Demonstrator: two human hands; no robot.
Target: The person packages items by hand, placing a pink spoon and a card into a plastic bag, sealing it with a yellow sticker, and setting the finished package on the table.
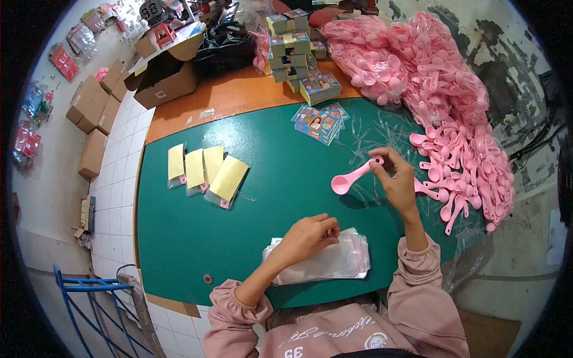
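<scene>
My right hand (397,179) holds a pink plastic spoon (354,177) by its handle end, above the green table top (280,197), with the bowl pointing left. My left hand (310,237) rests with fingers pinched on a stack of clear plastic bags (340,262) at the near edge. Right of my right hand lies a big heap of loose pink spoons (465,173). Four filled bags with yellow cards (206,170) lie in a row at the left of the table.
Printed picture cards (319,122) lie fanned at the table's far side, with stacked bundles of them (292,51) behind. Bags of pink spoons (412,59) pile up at the back right. Cardboard boxes (161,83) stand on the tiled floor at left, and a blue metal frame (89,304) is near left.
</scene>
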